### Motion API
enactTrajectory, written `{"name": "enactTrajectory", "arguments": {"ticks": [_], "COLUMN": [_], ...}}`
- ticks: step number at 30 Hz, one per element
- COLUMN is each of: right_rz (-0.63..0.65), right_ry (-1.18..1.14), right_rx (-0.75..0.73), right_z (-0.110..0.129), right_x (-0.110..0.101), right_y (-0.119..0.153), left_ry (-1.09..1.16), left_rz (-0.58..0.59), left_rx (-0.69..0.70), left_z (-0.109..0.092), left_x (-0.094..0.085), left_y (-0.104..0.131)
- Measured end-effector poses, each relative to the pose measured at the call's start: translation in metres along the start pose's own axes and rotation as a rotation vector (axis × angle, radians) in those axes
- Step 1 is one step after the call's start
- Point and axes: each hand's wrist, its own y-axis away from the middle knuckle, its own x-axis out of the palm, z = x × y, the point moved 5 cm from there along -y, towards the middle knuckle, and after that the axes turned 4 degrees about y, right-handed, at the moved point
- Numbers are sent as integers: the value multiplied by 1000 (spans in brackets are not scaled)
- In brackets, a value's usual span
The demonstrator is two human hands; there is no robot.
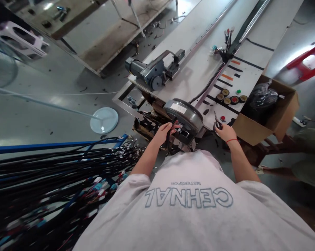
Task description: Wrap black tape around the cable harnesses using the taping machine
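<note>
My left hand (164,132) is closed, with finger and thumb pinching a dark strip (168,140) that hangs down below it. I cannot make out whether this is tape or cable. Right beside that hand is a dark round machine housing (185,112) with a white label, at the near end of the long bench; small metal parts show at its front. In my right hand (226,133) is a pair of scissors (217,121), blades pointing away from me over the bench edge. A red round button (222,118) lies just past the scissors.
Several tape rolls (227,100) sit on the bench (173,87) beside a cardboard box (264,129) holding black plastic. A motor-driven device (157,69) stands at the left edge. Black cable bundles (55,167) hang at left, near a round white base (104,120). Another person's leg shows at right.
</note>
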Motion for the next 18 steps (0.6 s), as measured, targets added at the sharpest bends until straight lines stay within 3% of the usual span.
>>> {"name": "enactTrajectory", "arguments": {"ticks": [3, 5, 8, 10, 13, 16, 18], "right_rz": [-37, -91, -271, -368, -376, -291, -279], "right_ry": [146, 127, 90, 100, 159, 221, 249], "right_rx": [6, -66, -182, -171, -71, -51, -61], "right_z": [4, 11, 17, 13, -1, -12, -17], "right_x": [6, 1, -28, -52, -73, -70, -63], "right_y": [-12, -25, -67, -106, -163, -195, -202], "left_ry": [240, 389, 445, 317, -119, -635, -842], "left_rz": [-89, -104, -9, 105, 196, 92, -32], "left_rx": [71, -39, -281, -364, -265, -89, -33], "left_z": [-1, 2, 5, 1, -12, -22, -24], "left_x": [4, 6, 19, 30, 40, 40, 37], "left_y": [9, 8, 0, -6, -9, -5, -1]}}
